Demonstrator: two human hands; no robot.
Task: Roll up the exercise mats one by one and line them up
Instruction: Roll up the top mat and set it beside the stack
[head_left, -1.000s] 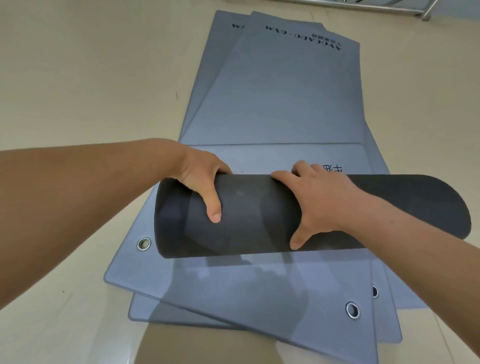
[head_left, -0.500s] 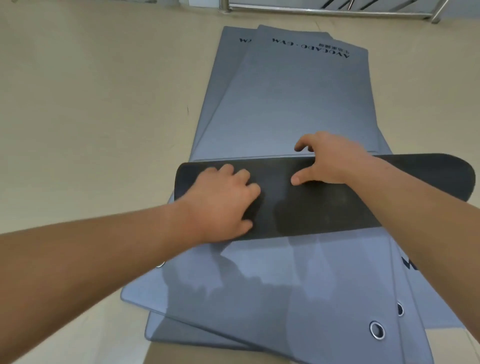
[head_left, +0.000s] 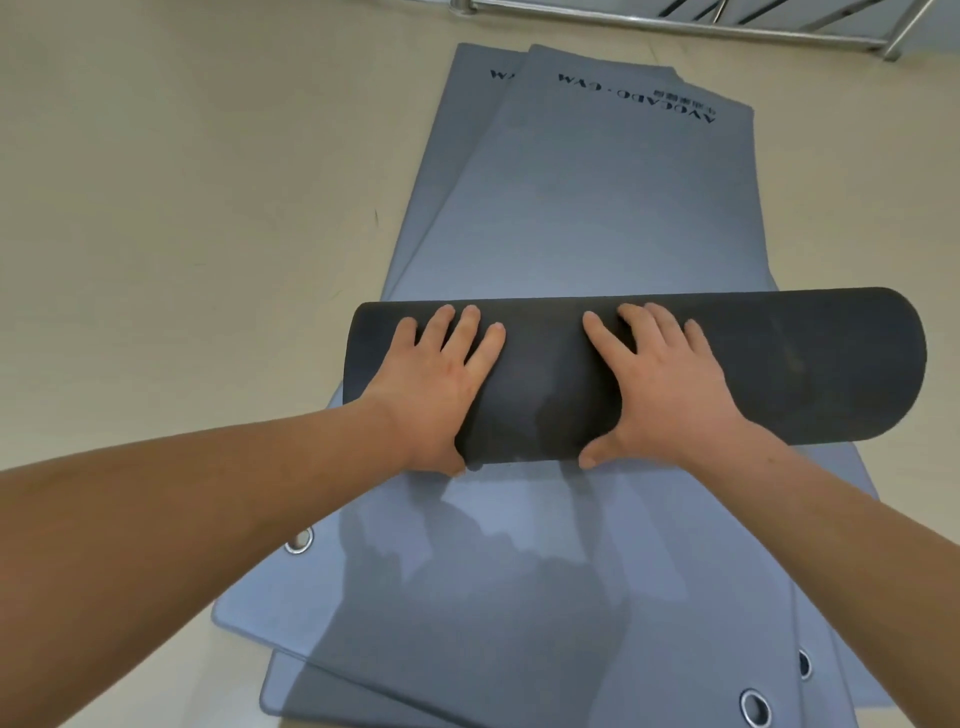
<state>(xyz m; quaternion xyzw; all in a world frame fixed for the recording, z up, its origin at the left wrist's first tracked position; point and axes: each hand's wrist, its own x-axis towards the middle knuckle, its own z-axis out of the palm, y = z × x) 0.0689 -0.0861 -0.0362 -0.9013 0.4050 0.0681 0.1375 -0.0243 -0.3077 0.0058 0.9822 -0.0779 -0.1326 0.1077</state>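
My left grip lies flat on the dark roll. Its fingers are straight and spread wide over the top, and the thumb sits against the near lower edge. My right grip does the same just beside it, palm down, fingers fanned. Neither closes round anything; both only press.

The roll is the rolled part of the top mat. It lies crosswise over the stack, and its right end juts further past the stack's edge than its left. Beyond the roll, that mat's flat grey length runs away from me to printed lettering at the far end (upside down from where I am). A second mat shows from under it on the left.

Nearer me, the flat mats below lie slightly fanned, with metal eyelets at their near corners. Everything rests on a beige floor, and a metal railing crosses the far top.
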